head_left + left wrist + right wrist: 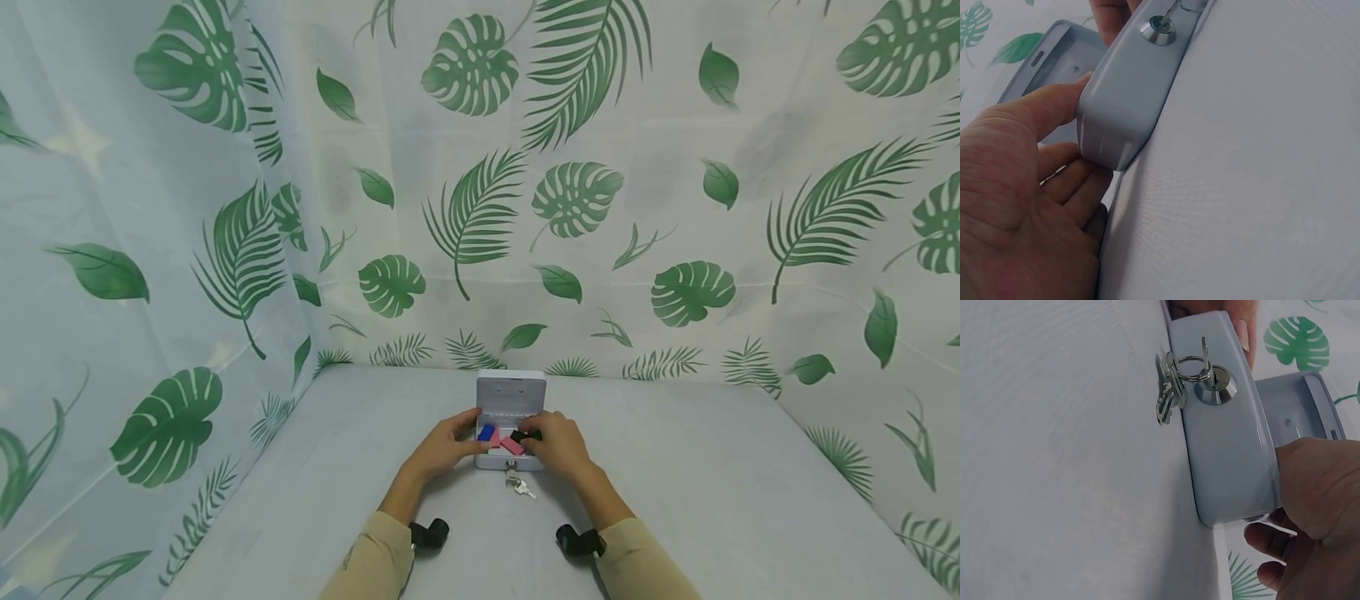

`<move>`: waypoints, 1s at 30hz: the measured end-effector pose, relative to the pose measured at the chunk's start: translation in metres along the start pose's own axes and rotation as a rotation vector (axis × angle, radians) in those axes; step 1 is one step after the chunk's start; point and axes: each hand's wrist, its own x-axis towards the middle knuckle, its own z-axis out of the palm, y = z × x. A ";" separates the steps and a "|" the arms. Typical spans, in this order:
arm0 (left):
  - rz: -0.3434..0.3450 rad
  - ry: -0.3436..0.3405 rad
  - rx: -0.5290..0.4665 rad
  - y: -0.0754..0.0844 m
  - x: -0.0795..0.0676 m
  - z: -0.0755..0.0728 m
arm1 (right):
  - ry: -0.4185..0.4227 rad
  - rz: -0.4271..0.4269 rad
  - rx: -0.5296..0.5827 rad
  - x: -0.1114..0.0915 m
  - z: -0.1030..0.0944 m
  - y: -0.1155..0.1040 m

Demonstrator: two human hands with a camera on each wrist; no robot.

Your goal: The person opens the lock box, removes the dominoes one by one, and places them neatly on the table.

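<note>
Cash box (489, 462) stood open on the tabletop (690, 475); I saw the left hand (441, 447) grip its side, the right hand (564, 447) apparently pinching a black block (517, 436).

I can't tell whether the right hand (561, 448) pinches the black piece (517, 436); both sleeves (371, 560) leave the head view.

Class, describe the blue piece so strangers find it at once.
On the white table, find the open grey box. Look inside, left end, by the left hand. The blue piece is the only blue one showing; nearest it are pink pieces.
</note>
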 end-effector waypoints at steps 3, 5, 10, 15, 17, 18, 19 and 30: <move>-0.006 -0.001 0.005 0.001 0.000 0.000 | -0.013 -0.008 -0.004 0.001 0.000 0.000; -0.010 -0.002 0.008 0.001 -0.001 0.000 | -0.015 -0.015 -0.010 0.002 0.000 0.000; -0.016 -0.003 0.013 0.002 0.000 0.000 | -0.028 -0.043 -0.035 0.004 -0.001 0.000; -0.009 -0.001 0.018 0.001 0.000 0.000 | -0.067 -0.071 -0.078 0.006 -0.002 0.002; -0.010 0.001 0.016 0.001 0.000 0.001 | -0.095 -0.068 -0.084 0.007 -0.003 0.003; -0.011 0.001 0.015 0.002 -0.001 0.001 | -0.111 -0.065 -0.082 0.008 -0.004 0.003; -0.011 0.001 0.014 0.001 -0.001 0.001 | -0.124 -0.064 -0.077 0.008 -0.004 0.003; -0.016 0.001 0.039 0.001 -0.001 0.000 | -0.196 -0.080 -0.019 0.014 -0.016 0.002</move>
